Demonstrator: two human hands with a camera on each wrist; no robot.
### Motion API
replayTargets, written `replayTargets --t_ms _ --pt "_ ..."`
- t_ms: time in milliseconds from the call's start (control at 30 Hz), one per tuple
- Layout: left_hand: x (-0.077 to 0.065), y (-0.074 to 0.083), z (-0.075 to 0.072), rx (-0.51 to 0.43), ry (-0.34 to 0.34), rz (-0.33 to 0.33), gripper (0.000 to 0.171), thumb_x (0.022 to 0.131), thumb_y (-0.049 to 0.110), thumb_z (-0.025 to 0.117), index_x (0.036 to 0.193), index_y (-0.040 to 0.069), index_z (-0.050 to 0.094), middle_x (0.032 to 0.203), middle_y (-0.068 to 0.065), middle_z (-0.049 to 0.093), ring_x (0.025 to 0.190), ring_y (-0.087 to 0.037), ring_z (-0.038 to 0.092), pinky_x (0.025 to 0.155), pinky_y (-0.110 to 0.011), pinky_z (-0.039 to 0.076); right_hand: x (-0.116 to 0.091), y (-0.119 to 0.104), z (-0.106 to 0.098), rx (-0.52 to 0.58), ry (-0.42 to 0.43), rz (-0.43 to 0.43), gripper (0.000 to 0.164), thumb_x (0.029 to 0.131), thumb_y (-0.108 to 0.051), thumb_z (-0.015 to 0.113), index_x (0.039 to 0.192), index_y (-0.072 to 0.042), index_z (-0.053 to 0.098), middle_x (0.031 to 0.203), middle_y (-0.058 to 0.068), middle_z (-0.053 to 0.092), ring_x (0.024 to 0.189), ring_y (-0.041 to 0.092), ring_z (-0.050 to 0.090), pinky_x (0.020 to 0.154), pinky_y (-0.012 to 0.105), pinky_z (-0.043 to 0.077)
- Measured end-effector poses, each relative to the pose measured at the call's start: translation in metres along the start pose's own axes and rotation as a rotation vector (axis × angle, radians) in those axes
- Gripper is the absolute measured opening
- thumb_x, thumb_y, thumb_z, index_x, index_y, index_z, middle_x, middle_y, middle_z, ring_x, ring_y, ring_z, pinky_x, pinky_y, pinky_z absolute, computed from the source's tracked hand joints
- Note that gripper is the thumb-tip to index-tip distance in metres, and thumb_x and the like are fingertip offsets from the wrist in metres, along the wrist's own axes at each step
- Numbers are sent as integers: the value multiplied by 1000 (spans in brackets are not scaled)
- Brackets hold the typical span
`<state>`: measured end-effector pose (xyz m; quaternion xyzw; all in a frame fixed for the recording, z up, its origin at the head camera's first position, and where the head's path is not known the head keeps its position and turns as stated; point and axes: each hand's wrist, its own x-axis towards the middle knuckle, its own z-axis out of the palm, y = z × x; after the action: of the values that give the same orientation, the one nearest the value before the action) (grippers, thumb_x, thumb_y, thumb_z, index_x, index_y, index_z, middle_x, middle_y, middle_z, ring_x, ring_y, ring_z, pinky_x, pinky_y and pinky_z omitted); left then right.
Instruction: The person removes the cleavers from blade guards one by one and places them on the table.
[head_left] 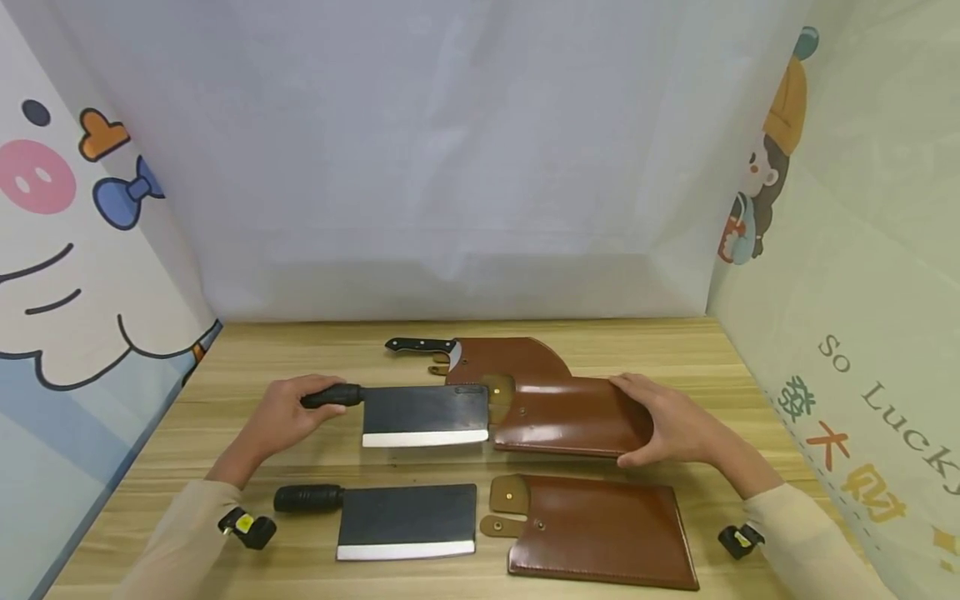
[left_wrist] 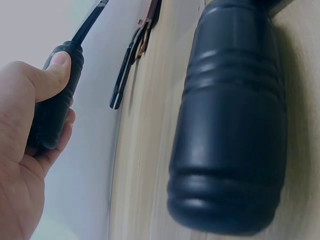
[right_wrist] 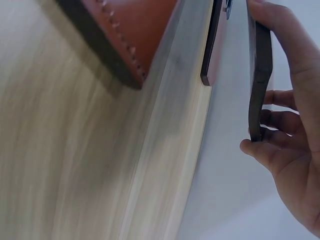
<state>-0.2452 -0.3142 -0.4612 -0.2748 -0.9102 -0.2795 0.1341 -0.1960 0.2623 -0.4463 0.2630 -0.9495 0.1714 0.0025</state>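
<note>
My left hand [head_left: 288, 418] grips the black ridged handle [left_wrist: 62, 95] of a cleaver [head_left: 425, 410]. Its dark blade with a bright edge points right, level and raised off the table. On the other side, my right hand [head_left: 675, 423] holds a brown leather sheath [head_left: 573, 417] by its far end, thumb and fingers on opposite edges, also seen in the right wrist view. The blade's front end meets the sheath's mouth, beside the tan snap straps [head_left: 497, 390]; I cannot tell whether they touch.
A second cleaver [head_left: 407, 518] lies in front, its handle large in the left wrist view. Right of it lies another brown sheath [head_left: 600, 529] with tan straps. Behind, a black-handled knife [head_left: 422, 344] sits in a curved brown sheath [head_left: 513, 358]. Fabric walls surround the wooden table [head_left: 247, 367].
</note>
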Motion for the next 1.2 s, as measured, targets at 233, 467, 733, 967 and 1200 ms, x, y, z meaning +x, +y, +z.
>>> replayTargets --t_ms 233,467,733,967,1200 --pt "-4 -4 -2 12 -27 -5 40 85 13 84 122 0 73 114 -17 75 98 -34 73 78 -52 58 -10 7 -3 -6 6 14 116 65 -53 94 153 2 41 152 30 44 135 51 47 102 64 45" --pt "-10 -6 0 17 -67 -28 43 87 18 83 123 -2 72 117 -20 73 103 -38 72 83 -56 57 -16 10 -3 -19 -9 28 116 65 -52 94 153 2 41 150 32 45 133 53 48 101 65 46" --pt "-14 -8 2 30 -90 -50 43 87 19 83 123 -2 72 117 -21 73 103 -38 71 83 -55 57 -20 17 0 -18 -28 43 116 64 -53 94 152 2 42 150 33 45 133 53 48 101 65 45" --pt "-16 -10 3 40 -91 -39 41 87 21 83 121 -1 74 114 -18 75 99 -36 73 80 -52 57 -19 21 4 -13 -36 31 115 64 -54 93 151 2 43 150 32 45 135 53 46 102 66 44" --pt "-18 -13 3 38 -124 -67 41 89 24 82 121 0 73 115 -20 74 102 -37 72 81 -53 57 -17 24 7 -9 -40 6 115 64 -52 94 152 2 43 152 31 44 136 52 46 101 65 45"
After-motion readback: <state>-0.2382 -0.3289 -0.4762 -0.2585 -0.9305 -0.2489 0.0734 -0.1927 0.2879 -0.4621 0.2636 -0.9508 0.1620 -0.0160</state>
